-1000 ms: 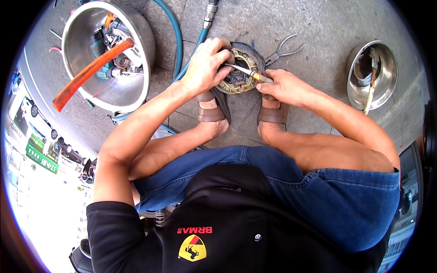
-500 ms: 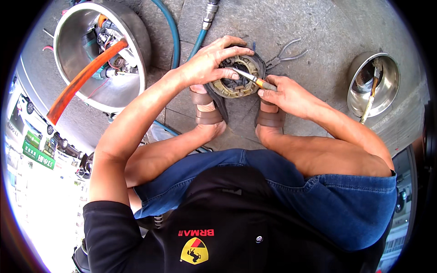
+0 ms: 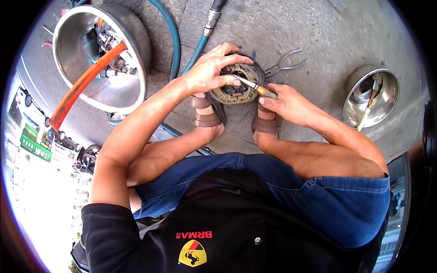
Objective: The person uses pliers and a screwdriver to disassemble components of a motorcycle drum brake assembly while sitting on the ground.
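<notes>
One lg. steel bowl (image 3: 68,54), far L on the grey floor (image 3: 318,27), holds a teal power tool (image 3: 92,45) & misc. parts; an orange bar (image 3: 86,85) juts over its rim. Next, teal hose (image 3: 175,45). Ctr., hands apart: L hand (image 3: 213,72) spread on a round part (image 3: 236,87), which is just beyond the sandalled feet (image 3: 207,119); pointed tool (image 3: 248,83), tip over part's opening, handle gripped by R hand (image 3: 283,102). Pliers (image 3: 281,67) lie beside part. Far R: sm. steel bowl (image 3: 387,98) w/ brush (image 3: 373,96) leaning inside.
</notes>
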Motion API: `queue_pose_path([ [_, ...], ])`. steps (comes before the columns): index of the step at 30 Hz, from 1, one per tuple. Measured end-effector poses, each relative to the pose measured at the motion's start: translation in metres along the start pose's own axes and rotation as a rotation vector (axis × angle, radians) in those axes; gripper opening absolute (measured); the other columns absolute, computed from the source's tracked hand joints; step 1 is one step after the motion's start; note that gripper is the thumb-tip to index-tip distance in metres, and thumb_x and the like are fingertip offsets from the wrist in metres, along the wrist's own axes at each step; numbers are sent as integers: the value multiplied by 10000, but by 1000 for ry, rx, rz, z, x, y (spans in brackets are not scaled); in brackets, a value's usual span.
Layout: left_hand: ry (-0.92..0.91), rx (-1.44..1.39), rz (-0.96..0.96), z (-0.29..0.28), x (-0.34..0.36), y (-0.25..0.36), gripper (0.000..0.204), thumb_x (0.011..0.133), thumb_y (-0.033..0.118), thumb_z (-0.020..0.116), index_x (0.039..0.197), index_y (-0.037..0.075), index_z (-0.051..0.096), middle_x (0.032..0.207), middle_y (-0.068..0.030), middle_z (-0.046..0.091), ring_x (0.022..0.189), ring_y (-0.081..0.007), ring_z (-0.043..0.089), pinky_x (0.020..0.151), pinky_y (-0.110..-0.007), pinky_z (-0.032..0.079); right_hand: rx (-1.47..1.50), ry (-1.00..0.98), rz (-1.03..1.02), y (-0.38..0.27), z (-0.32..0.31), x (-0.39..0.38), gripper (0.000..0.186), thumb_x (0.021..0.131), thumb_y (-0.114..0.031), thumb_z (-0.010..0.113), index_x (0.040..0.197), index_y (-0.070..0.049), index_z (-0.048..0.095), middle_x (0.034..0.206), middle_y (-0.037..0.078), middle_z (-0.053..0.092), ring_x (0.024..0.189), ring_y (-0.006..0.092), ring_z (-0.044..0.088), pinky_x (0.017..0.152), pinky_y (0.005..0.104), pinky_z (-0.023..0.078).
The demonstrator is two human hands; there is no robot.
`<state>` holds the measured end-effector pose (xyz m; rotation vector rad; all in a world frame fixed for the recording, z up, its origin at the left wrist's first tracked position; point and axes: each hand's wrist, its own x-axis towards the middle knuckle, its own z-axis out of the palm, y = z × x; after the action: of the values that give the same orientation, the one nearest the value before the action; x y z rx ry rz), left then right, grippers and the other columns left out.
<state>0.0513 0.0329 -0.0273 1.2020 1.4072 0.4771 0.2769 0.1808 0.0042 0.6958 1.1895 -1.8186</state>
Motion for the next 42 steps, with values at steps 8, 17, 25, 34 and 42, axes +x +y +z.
queue_pose_path([
  [8, 61, 32, -4, 4, 1, 1, 557, 732, 335, 814, 1237, 151, 668, 1257, -180, 566, 1198, -370, 547, 1013, -445, 450, 49, 72, -49, 0, 2, -5, 449, 959, -297, 595, 1172, 98, 583, 896, 233, 690, 881, 272, 686, 785, 402, 521],
  [17, 97, 46, -45, 6, 2, 7, 532, 718, 318, 816, 1206, 152, 682, 1169, -133, 589, 1147, -346, 566, 982, -435, 463, 97, 72, -19, 2, 2, -4, 466, 962, -296, 601, 1182, 115, 571, 891, 219, 692, 870, 234, 674, 778, 390, 521],
  [25, 115, 0, -84, 7, 2, 10, 512, 700, 255, 829, 1186, 161, 696, 1154, -117, 598, 1132, -330, 580, 976, -424, 472, 130, 84, 12, 6, 5, -2, 564, 956, -311, 612, 1270, 148, 515, 958, 240, 683, 930, 223, 653, 809, 370, 518],
  [34, 147, 2, -63, 8, 2, 11, 511, 698, 263, 837, 1182, 162, 708, 1154, -124, 605, 1123, -327, 586, 965, -422, 476, 191, 0, 129, -16, 0, -13, 639, 956, -303, 611, 1367, 156, 444, 1094, 257, 670, 1047, 240, 637, 894, 354, 502],
  [42, 137, 3, -74, 9, 1, 10, 510, 697, 263, 836, 1180, 162, 707, 1150, -128, 605, 1119, -327, 588, 956, -422, 481, 290, -20, 254, -30, -1, -18, 702, 965, -312, 612, 1455, 119, 352, 1078, 199, 662, 954, 207, 630, 759, 349, 530],
])
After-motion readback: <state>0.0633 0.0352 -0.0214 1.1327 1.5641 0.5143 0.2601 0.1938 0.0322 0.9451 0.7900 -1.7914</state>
